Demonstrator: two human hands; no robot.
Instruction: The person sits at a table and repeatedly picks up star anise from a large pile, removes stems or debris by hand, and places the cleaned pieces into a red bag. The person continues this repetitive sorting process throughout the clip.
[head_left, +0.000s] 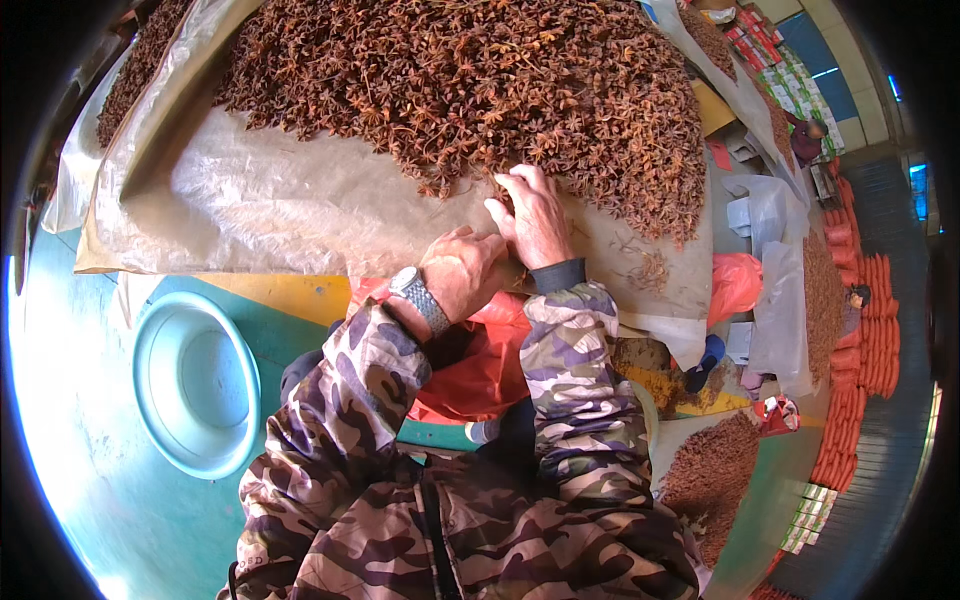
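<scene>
A large heap of dried star anise (465, 82) covers the far part of a sheet-covered table (300, 217). At the heap's near edge is my right hand (536, 217), thumb and fingers apart, fingertips close to the loose pieces. My left hand (466, 274), with a metal wristwatch (417, 296) on its wrist, is bent over the table's near edge beside the right wrist. Its fingertips are hidden, so what it holds cannot be seen. Below both hands a red plastic bag (480, 367) hangs open between my forearms. Thin stems and scraps (649, 270) lie right of my right hand.
A light-blue plastic basin (199, 382) stands on the green floor at left. On the right are another star anise heap (709, 472), a pink-red bag (735, 285) and stacked red sacks (877, 322). Two other people (808, 139) are farther off at right.
</scene>
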